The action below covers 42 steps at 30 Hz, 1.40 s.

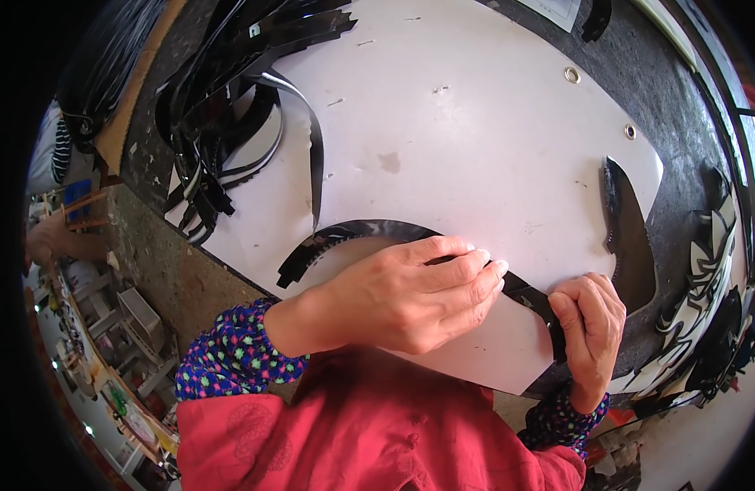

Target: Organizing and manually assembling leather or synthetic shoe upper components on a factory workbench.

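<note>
A narrow, curved black strip (369, 228) with a finely notched inner edge lies across the white board (476, 155) in front of me. My left hand (410, 295) rests over the middle of it, fingers bent and pressed together on the strip. At the strip's right end, my right hand (589, 327) is closed, its thumb and curled fingers pinching the black material. Parts of the strip are hidden beneath both hands.
Many black strips (205, 123) lie heaped at the board's far left. A dark brown patch (635, 254) with a ragged black edge is near the right corner. Two metal eyelets (572, 74) sit in the board. Black and white cut pieces (705, 286) are piled at the right.
</note>
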Available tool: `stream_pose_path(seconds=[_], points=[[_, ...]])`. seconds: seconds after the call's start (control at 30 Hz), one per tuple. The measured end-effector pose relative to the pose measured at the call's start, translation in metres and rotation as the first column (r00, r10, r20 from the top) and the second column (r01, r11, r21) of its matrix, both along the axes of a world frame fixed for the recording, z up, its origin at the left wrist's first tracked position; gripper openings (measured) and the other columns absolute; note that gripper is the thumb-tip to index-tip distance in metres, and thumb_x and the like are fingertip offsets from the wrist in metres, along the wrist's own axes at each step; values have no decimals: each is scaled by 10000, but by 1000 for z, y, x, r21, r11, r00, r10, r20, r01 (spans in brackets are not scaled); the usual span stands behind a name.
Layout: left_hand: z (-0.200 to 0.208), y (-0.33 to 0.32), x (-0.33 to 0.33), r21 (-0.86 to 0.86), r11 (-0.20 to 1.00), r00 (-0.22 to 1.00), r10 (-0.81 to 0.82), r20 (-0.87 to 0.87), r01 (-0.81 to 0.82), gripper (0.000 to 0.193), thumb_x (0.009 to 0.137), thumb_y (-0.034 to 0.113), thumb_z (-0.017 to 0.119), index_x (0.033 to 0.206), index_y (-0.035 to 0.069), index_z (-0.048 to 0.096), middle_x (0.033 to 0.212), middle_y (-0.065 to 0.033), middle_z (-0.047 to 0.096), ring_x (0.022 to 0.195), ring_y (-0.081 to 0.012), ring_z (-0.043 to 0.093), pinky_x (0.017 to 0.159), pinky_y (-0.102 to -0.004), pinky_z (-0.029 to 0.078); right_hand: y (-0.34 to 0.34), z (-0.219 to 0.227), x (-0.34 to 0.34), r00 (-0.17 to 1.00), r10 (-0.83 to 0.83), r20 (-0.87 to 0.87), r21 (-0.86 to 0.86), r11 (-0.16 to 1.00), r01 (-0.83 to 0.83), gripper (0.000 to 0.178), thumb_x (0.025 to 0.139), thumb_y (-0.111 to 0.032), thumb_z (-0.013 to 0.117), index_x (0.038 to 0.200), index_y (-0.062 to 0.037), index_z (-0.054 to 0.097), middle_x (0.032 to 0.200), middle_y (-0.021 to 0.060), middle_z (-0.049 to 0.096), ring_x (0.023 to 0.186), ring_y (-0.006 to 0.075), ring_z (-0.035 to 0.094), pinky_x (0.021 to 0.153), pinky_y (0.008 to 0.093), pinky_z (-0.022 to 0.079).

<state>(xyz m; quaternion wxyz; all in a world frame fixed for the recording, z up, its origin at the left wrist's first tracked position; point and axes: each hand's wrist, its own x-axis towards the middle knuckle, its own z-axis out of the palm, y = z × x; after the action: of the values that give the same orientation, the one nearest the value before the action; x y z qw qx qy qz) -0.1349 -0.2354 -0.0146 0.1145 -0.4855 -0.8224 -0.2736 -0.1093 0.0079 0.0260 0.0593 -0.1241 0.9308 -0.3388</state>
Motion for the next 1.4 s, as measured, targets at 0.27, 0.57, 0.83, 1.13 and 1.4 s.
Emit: stream_pose_path(seconds=[0.27, 0.57, 0.83, 1.13, 1.4], points=[[0, 0, 0, -3, 1000, 1000, -6, 5, 6, 207, 808, 99, 635, 998, 53, 701, 1106, -55, 669, 998, -167, 631, 906, -309, 508, -2, -1, -1, 1000, 4, -17, 21, 1000, -3, 115, 823, -77, 671, 752, -30, 594, 665, 67, 555, 604, 245, 498, 593, 352, 374], [1, 0, 0, -8, 1000, 1000, -7, 16, 7, 221, 797, 105, 639, 1002, 51, 700, 1108, -58, 668, 996, -170, 632, 898, -313, 513, -2, -3, -2, 997, 36, -73, 28, 999, -34, 109, 794, -53, 687, 747, -27, 592, 661, 71, 561, 585, 245, 505, 577, 353, 376], [0, 0, 0, -13, 1000, 1000, -2, 12, 2, 210, 804, 110, 639, 997, 57, 703, 1114, -54, 667, 999, -166, 630, 896, -310, 512, 9, 1, -6, 989, 146, -14, -33, 989, -147, 126, 757, -80, 704, 731, -30, 592, 661, 62, 576, 584, 241, 511, 581, 354, 378], [-1, 0, 0, -2, 1000, 1000, 1, 13, -1, 191, 811, 110, 642, 986, 66, 705, 1116, -46, 667, 1002, -160, 628, 898, -308, 510, 3, -1, -3, 999, 38, -13, -24, 999, -38, 134, 779, -101, 702, 729, -37, 596, 635, 50, 559, 580, 235, 505, 581, 341, 367], [0, 0, 0, -4, 1000, 1000, -1, 22, 1, 196, 810, 110, 642, 990, 65, 706, 1119, -49, 667, 1005, -160, 627, 898, -309, 509, -1, 0, -2, 1000, 24, -4, -6, 1000, -24, 113, 802, -89, 687, 748, -36, 603, 641, 60, 564, 585, 245, 509, 587, 352, 371]])
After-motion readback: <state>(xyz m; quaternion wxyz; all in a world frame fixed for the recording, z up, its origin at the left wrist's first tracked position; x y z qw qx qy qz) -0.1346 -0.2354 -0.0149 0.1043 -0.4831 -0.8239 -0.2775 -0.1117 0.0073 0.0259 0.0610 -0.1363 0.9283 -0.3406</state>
